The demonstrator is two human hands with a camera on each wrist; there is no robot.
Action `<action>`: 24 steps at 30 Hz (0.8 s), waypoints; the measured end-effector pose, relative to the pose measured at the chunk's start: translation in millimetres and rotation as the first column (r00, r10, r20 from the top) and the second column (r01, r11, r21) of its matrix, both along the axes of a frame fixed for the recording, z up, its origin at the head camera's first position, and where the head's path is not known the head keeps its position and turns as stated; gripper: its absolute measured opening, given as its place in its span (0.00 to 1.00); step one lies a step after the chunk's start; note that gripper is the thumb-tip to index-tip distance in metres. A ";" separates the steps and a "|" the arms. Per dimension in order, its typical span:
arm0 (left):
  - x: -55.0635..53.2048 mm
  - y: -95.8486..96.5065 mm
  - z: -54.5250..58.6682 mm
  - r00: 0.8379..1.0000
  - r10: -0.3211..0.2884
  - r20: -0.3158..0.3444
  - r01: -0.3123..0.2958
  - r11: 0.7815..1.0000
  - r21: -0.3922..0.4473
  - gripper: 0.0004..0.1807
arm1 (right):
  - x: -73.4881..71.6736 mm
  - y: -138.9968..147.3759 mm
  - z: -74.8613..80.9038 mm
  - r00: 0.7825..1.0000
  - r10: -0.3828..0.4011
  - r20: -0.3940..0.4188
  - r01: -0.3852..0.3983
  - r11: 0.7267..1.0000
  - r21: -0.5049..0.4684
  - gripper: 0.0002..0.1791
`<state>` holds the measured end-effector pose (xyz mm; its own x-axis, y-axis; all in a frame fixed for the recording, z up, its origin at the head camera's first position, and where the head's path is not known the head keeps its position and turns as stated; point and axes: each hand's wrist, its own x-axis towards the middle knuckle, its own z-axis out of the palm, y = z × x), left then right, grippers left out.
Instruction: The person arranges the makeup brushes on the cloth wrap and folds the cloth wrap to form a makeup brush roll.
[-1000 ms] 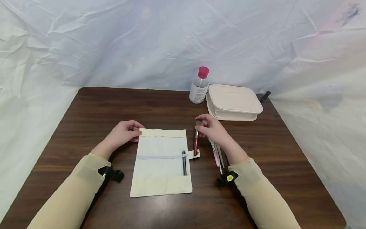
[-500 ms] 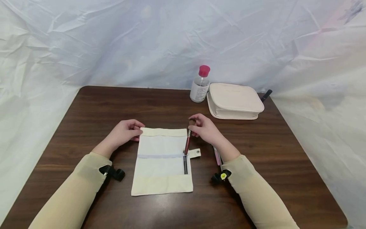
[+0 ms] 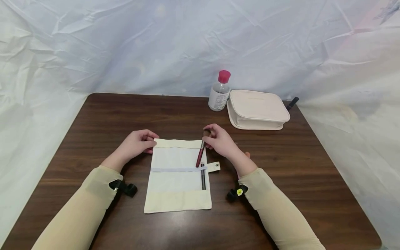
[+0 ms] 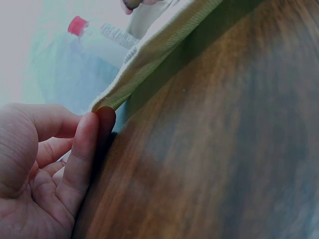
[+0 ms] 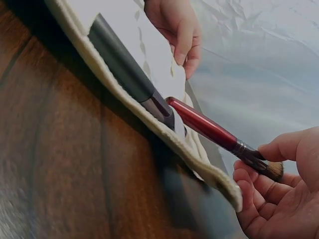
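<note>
A cream fabric brush roll [image 3: 175, 203] lies unfolded on the table, a pale elastic band [image 3: 175, 169] across its middle. Its upper left corner is pinched between thumb and fingers of my left hand [image 3: 135, 144]. My right hand [image 3: 222, 140] holds a makeup brush [image 5: 209, 127] near its bristles, over the roll's right side. The brush's red handle points down toward me, its end right at the band. Just beside that end, a dark-handled stick [image 5: 122, 59] sits under the band, its lower end in the roll's bottom pocket.
Behind the roll stand a clear bottle [image 3: 218, 99] with a red cap and a cream pouch [image 3: 257, 109]. A black stick [image 3: 292, 103] pokes out beside the pouch. A snap tab [image 3: 214, 166] extends right from the roll. Items under my right forearm are mostly hidden.
My right hand has carried the red-handled brush left, from beside the roll to over its right side, with the handle end now at the band. My left hand stays on the corner.
</note>
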<state>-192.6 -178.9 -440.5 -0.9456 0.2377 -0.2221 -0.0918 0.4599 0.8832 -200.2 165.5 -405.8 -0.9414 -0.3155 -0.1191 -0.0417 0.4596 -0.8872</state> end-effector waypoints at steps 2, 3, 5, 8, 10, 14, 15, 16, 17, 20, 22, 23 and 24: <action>0.4 0.2 0.4 1.000 0.002 0.001 -0.002 1.000 -0.002 0.16 | 0.4 -1.2 -1.2 1.000 0.000 0.000 0.000 1.000 0.001 0.24; 0.6 0.2 0.6 1.000 0.001 0.000 -0.001 1.000 -0.004 0.17 | 0.4 -1.5 -2.1 1.000 0.000 -0.001 0.000 1.000 0.004 0.24; 1.1 0.4 1.2 1.000 0.001 0.002 -0.001 1.000 -0.003 0.16 | 0.4 -2.2 -4.0 1.000 -0.003 -0.006 0.004 1.000 0.009 0.24; 1.4 -0.3 1.5 1.000 -0.006 -0.001 0.006 1.000 -0.001 0.17 | -0.3 -3.4 -6.0 1.000 -0.005 -0.017 0.005 1.000 0.015 0.24; 1.4 -0.8 1.5 1.000 -0.007 0.001 0.007 1.000 0.001 0.17 | -0.1 -4.5 -5.9 1.000 -0.001 -0.022 0.002 1.000 0.019 0.24; 2.4 -1.6 1.5 1.000 -0.008 0.001 0.008 1.000 0.003 0.17 | -0.5 -7.5 -5.7 1.000 0.012 -0.026 -0.011 0.999 0.030 0.24; 2.7 -1.8 1.3 1.000 -0.008 0.001 0.008 1.000 0.004 0.17 | -0.5 -8.3 -5.8 1.000 0.015 -0.027 -0.014 0.999 0.035 0.24; 2.9 -1.9 1.0 1.000 -0.007 0.001 0.007 1.000 0.006 0.17 | -0.7 -9.0 -6.2 0.999 0.021 -0.028 -0.020 0.999 0.036 0.24; 3.2 -2.0 0.8 1.000 -0.005 0.003 0.005 1.000 0.009 0.17 | -1.1 -9.6 -6.9 0.999 0.027 -0.027 -0.026 0.999 0.037 0.24; 3.1 -2.2 -0.2 1.000 -0.007 0.001 0.007 1.000 0.012 0.17 | -1.0 -11.5 -7.6 0.999 0.042 -0.026 -0.041 0.999 0.032 0.25; 2.8 -1.8 -0.7 1.000 -0.003 0.001 0.003 1.000 0.010 0.16 | -1.2 -12.4 -7.7 0.999 0.047 -0.020 -0.046 0.999 0.019 0.26; 2.5 -1.5 -0.8 1.000 -0.001 -0.001 0.001 1.000 0.009 0.16 | -1.5 -12.9 -7.7 0.999 0.045 -0.016 -0.045 0.999 0.011 0.26; 2.1 -1.3 -1.0 1.000 0.000 -0.001 0.000 1.000 0.006 0.15 | -1.7 -13.4 -7.4 0.999 0.044 -0.011 -0.044 0.999 -0.001 0.26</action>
<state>-190.4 -180.2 -441.5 -0.9458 0.2396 -0.2193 -0.0904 0.4544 0.8862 -201.9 152.1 -413.2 -0.9280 -0.3564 -0.1084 -0.0714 0.4559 -0.8871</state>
